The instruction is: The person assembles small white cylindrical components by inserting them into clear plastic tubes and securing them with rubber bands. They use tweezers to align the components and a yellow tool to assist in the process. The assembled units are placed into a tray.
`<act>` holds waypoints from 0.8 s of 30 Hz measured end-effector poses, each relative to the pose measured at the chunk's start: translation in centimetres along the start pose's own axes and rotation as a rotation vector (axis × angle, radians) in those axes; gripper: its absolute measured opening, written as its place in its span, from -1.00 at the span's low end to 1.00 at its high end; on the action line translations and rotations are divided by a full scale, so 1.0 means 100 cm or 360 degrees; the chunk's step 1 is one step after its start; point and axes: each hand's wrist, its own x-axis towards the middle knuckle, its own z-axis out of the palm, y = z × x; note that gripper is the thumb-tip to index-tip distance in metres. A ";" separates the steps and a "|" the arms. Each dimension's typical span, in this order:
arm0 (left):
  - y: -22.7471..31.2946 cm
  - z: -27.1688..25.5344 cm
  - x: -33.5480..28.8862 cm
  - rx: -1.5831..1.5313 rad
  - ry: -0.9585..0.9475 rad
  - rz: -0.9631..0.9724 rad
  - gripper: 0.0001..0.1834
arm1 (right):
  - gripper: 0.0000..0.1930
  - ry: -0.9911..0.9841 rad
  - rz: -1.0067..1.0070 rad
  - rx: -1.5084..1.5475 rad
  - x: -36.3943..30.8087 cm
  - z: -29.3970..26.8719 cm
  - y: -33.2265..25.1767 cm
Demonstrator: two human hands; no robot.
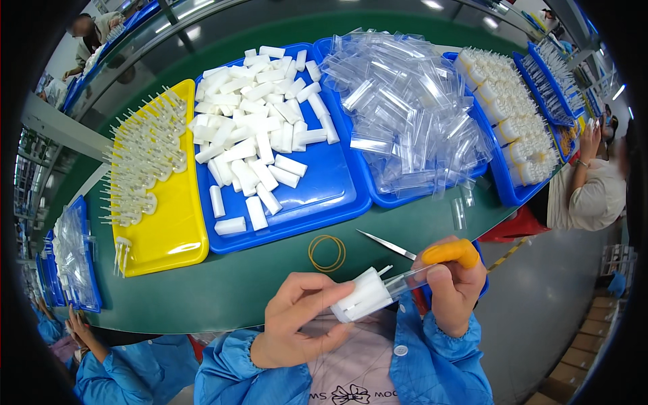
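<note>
In front of my chest, my left hand [300, 320] is closed round a white block-shaped piece [364, 295], fingers on both sides of it. A thin white stem sticks out near its upper right end. My right hand [453, 280], an orange finger cot [451, 253] on one finger, pinches a clear plastic sleeve [408, 280]. The sleeve's left end meets the white piece; whether it goes over or into it, I cannot tell. On the green table [270, 270], tweezers [388, 244] lie just beyond my right hand. Yellow rubber bands [327, 254] lie beyond my left.
A yellow tray [169, 250] holds white stemmed parts. One blue tray [317, 196] bears white blocks [250, 121]; another carries a heap of clear sleeves [405, 108]. White parts fill a tray [520, 192] farther right. Co-workers sit at both sides.
</note>
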 end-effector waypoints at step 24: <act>-0.026 0.005 0.000 -0.0698 0.0138 -0.0275 -0.52 | -0.87 0.0111 -0.0067 -0.0249 0.005 0.011 -0.004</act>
